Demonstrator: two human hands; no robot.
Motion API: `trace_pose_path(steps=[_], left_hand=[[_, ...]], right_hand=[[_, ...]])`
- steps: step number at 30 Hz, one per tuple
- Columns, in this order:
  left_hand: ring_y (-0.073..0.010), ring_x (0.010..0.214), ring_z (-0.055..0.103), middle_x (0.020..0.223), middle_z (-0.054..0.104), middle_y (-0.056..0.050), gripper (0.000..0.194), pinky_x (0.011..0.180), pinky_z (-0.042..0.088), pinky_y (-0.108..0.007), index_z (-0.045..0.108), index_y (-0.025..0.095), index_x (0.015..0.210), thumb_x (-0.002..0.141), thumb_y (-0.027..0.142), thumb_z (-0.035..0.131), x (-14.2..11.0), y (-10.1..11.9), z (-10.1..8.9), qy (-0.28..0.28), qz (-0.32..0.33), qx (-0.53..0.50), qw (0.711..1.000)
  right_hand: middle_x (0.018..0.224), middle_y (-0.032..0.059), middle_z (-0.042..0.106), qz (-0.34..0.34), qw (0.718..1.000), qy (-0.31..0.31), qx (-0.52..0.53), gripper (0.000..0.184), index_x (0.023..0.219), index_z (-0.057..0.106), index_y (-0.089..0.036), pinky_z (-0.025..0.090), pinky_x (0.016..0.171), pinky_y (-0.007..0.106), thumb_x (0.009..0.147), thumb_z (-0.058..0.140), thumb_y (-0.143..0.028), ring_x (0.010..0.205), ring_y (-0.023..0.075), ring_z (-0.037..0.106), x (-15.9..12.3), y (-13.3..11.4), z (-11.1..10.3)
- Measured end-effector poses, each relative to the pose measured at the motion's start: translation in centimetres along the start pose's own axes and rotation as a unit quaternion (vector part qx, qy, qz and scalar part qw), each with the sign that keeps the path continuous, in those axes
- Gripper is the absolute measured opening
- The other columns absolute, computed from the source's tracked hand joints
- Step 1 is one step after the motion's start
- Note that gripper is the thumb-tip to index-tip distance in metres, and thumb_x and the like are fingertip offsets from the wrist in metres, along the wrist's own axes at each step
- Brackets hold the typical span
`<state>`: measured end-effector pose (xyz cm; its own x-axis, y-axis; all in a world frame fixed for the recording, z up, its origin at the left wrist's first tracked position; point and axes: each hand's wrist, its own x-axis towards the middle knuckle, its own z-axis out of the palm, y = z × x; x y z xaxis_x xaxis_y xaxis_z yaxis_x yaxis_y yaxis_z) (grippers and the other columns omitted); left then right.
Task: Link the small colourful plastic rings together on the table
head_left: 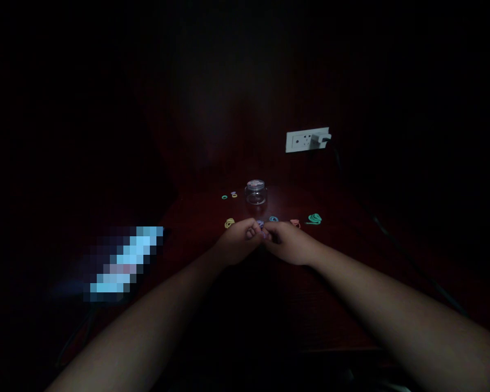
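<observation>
My left hand (239, 242) and my right hand (289, 243) meet over the dark red table, fingertips close together. Both are closed in a pinch on a small purple hair tie (264, 235), mostly hidden by the fingers. Just beyond them lies another purple loop (260, 224), partly covered. A yellow bundle of hair ties (229, 223) is beside my left hand. Past my right hand lie a blue loop (273, 219), a coral bundle (295, 223) and a larger green bundle (314, 219).
A lidded clear jar (256, 193) stands behind the row. To its left are a green ring (224, 197), a yellow ring (234, 195) and a purple piece. A lit, blurred screen (126, 264) is at left. A wall socket (302, 140) holds a plug; cables run down both sides.
</observation>
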<state>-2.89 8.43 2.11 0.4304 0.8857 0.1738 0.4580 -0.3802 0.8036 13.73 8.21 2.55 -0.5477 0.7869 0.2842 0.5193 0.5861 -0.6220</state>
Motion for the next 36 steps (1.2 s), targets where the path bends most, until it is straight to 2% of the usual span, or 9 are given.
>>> trace_pose_path(steps=[36], left_hand=[[-0.0068, 0.053, 0.039, 0.061, 0.047, 0.003, 0.015, 0.048, 0.03, -0.017, 0.047, 0.015, 0.074, 0.077, 0.03, 0.046, -0.07, 0.2, -0.01, -0.015, -0.006, 0.001, 1.0]], right_hand=[[0.059, -0.0025, 0.048, -0.013, 0.999, -0.004, -0.032, 0.012, 0.064, 0.042, -0.017, 0.029, 0.05, 0.02, 0.075, 0.044, -0.022, 0.053, 0.0077, 0.04, -0.12, -0.08, -0.08]])
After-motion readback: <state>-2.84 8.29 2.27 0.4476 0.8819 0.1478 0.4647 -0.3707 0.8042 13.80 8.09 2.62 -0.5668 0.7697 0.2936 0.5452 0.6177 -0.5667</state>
